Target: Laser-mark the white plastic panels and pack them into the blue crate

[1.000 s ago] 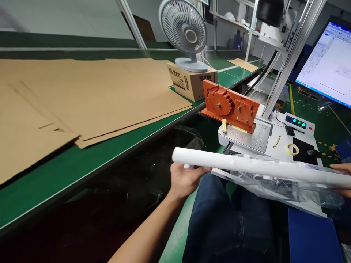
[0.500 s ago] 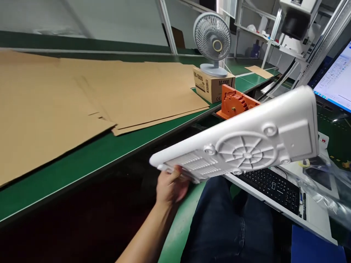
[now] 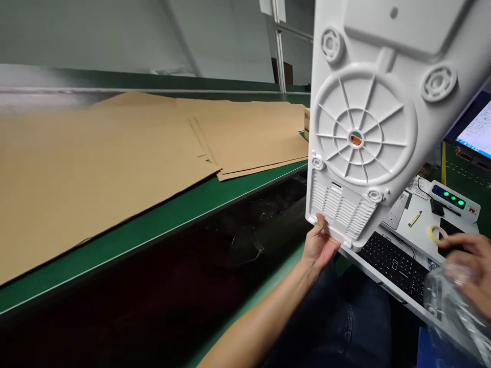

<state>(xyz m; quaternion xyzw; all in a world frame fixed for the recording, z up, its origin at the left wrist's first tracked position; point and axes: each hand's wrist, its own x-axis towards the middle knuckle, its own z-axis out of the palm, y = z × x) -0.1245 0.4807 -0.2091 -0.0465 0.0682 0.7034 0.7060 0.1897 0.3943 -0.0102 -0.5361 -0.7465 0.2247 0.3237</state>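
A long white plastic housing (image 3: pixel 399 117) with a round ribbed ring, a vent grille and several screw bosses stands tilted up in front of me. My left hand (image 3: pixel 320 245) is closed round its lower end, thumb on the grille side. Through the hole at the ring's centre a bit of orange shows. On the right my right hand (image 3: pixel 470 260), somewhat smeared by motion, holds a crumpled clear plastic bag (image 3: pixel 456 317) that hangs below it. A roll of yellow tape (image 3: pixel 436 234) lies close to those fingers.
Flat cardboard sheets (image 3: pixel 126 168) cover much of the green bench (image 3: pixel 169 217) at left. Beneath the housing are a black keyboard (image 3: pixel 395 266) and a white desk with a device (image 3: pixel 454 199) showing green lights. A monitor (image 3: pixel 477 130) stands at far right.
My left hand has swung the housing from nearly level to upright and nearer the camera. My right hand has come into view with the clear bag. The view has turned left.
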